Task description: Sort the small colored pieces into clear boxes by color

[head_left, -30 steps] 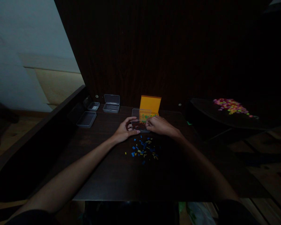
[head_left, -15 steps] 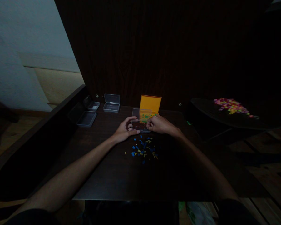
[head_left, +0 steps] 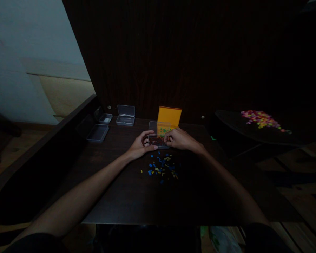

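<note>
A small clear plastic box (head_left: 158,141) with its lid standing open lies on the dark wooden table (head_left: 126,196), and dark small pieces fill its bottom. My left hand (head_left: 140,144) curls around the box's left edge and grips it. My right hand (head_left: 179,139) is closed at the box's right edge, fingers pinched together over it; what they hold is too small to see. Just in front of the box, a scatter of several tiny blue and yellow pieces (head_left: 162,167) lies loose on the table.
An orange box (head_left: 169,117) stands open behind the clear one. Three clear lidded boxes lie at the back left: (head_left: 125,116), (head_left: 105,118), (head_left: 97,133). A dark side surface on the right carries a heap of pink and yellow pieces (head_left: 260,118).
Both hands stay on the clear box. My right hand's fingers have shifted slightly at the box's right edge.
</note>
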Demonstrator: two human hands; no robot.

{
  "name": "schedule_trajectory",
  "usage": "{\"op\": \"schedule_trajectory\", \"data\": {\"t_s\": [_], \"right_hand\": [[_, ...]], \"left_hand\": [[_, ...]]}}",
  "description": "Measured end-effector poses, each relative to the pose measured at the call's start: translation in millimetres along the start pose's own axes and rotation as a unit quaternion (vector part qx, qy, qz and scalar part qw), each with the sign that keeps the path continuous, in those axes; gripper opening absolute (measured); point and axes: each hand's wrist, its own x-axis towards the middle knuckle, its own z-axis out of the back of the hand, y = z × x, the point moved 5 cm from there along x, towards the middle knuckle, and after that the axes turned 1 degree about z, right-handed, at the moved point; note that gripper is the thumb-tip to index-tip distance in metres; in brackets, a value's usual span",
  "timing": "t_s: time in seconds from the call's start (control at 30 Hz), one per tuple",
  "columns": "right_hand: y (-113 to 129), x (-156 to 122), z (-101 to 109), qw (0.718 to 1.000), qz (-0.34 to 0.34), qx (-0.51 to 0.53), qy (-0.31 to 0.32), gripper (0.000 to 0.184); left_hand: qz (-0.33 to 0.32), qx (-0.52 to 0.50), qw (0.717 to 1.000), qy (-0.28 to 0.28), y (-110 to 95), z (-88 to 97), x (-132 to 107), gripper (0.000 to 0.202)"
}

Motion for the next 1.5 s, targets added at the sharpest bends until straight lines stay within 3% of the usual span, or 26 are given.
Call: {"op": "schedule_trajectory", "data": {"t_s": [0.47,0.8,1.33,1.5], "right_hand": [[-3,1,0,0.997,-0.064,-0.028,-0.027,0.017],[-1,-2,1,1.0,-0.009,-0.014,0.009,0.031],[5,-4,-1,0.999,0.026,-0.004,0.033,0.029],[8,-8,9,0.998,0.053,0.023,0.01,0.027]], "left_hand": [[0.003,-0.001,1.0,-0.002,-1,-0.4,0,0.067],[-0.003,-0.001,1.0,0.005,2,0.9,0,0.066],[-0.005,0.009,1.0,0.006,0,0.5,0,0.067],[-0.008,0.004,1.0,0.008,1,0.9,1,0.067]]}}
